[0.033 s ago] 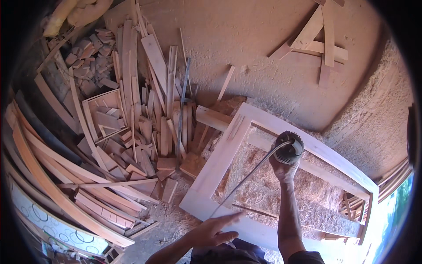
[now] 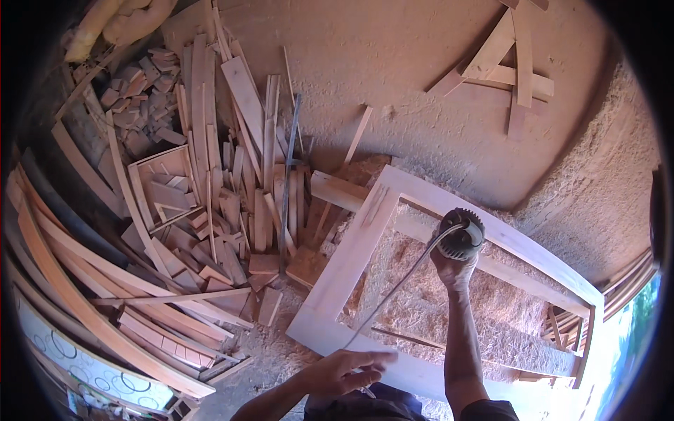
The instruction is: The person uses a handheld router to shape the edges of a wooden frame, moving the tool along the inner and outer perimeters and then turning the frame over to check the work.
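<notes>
A dark, round corded power tool [image 2: 461, 235] with a vented housing is in my right hand [image 2: 455, 270], its fingers wrapped round the body. The tool is over the far rail of a pale wooden frame [image 2: 351, 263]; whether it touches the wood is hidden. Its grey cord [image 2: 393, 291] runs down and left toward my left hand. That left hand [image 2: 340, 372] hovers by the frame's near left corner, fingers stretched out and holding nothing that I can see.
Wood shavings [image 2: 414, 281] fill the frame's opening and a cross rail [image 2: 516, 274] spans it. Upright offcuts [image 2: 263, 168] and long curved boards [image 2: 105, 281] crowd the left. Thin boards [image 2: 516, 70] hang on the far wall, and a sawdust heap [image 2: 590, 189] rises at the right.
My left hand has shifted slightly, its fingers lower and a little more bent. The cord has moved a bit. My right hand keeps the tool in the same place.
</notes>
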`<act>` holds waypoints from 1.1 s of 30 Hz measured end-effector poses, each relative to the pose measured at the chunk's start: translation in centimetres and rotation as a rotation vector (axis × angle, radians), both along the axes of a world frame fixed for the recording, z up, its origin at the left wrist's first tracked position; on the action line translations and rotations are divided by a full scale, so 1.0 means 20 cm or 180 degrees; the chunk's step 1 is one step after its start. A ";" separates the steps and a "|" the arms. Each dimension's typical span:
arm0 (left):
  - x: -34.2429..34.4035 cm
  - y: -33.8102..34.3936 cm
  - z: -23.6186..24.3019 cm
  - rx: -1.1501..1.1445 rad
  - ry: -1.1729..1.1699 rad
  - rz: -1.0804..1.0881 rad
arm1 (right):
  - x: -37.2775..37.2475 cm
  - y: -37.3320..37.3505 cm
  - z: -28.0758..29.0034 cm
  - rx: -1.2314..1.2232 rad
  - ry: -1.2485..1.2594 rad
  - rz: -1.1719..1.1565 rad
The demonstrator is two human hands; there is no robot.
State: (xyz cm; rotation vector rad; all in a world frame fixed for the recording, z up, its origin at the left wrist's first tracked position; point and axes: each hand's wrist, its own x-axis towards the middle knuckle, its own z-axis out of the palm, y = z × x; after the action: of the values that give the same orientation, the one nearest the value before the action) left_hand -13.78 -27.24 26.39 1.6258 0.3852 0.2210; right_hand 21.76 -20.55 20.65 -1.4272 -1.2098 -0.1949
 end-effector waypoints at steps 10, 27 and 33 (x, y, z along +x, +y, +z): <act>0.85 1.23 -0.03 0.1064 -0.1297 0.1166 | 0.28 0.37 -0.17 -0.0033 0.1810 0.0965; 1.76 2.12 -0.21 0.1101 -0.0846 0.0462 | 0.74 1.10 -0.68 -0.0502 0.1716 0.1201; 1.88 2.22 -0.32 0.0613 -0.0571 0.0553 | 0.79 1.16 -0.79 -0.0419 0.2009 0.1521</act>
State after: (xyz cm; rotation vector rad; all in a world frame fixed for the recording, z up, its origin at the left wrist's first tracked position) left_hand 23.80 17.21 20.07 1.7455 0.3761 0.5457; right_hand 37.49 2.56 4.77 -1.1370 -0.9986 0.6315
